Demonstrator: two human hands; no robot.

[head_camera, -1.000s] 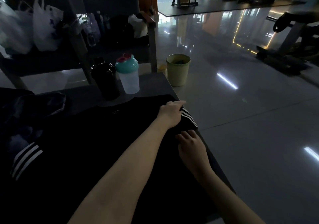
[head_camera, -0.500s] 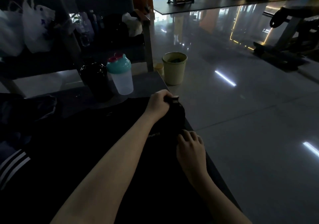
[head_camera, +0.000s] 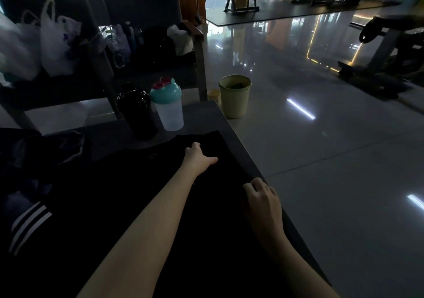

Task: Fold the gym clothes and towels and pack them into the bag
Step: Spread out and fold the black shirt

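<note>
A black shirt (head_camera: 128, 206) lies spread on the dark table (head_camera: 202, 116). Its left sleeve with three white stripes (head_camera: 29, 224) is still laid out; the right sleeve's stripes are out of sight. My left hand (head_camera: 198, 160) reaches across and lies flat on the shirt near its upper right corner, fingers stretched out. My right hand (head_camera: 261, 196) rests on the shirt's right edge at the table's side, fingers bent with their tips on the cloth. A heap of dark clothing (head_camera: 52, 146) sits at the table's far left.
A black bottle (head_camera: 137, 114) and a clear shaker with a teal lid (head_camera: 168, 107) stand just beyond the shirt. A yellow-green bin (head_camera: 235, 95) is on the floor past the table corner. Chairs hold white plastic bags (head_camera: 55, 45) behind. Shiny floor lies to the right.
My left hand gripped the striped right sleeve, lifted it and folded it inward; now it lies flat on the shirt. My right hand stayed at the right edge and bent its fingers.
</note>
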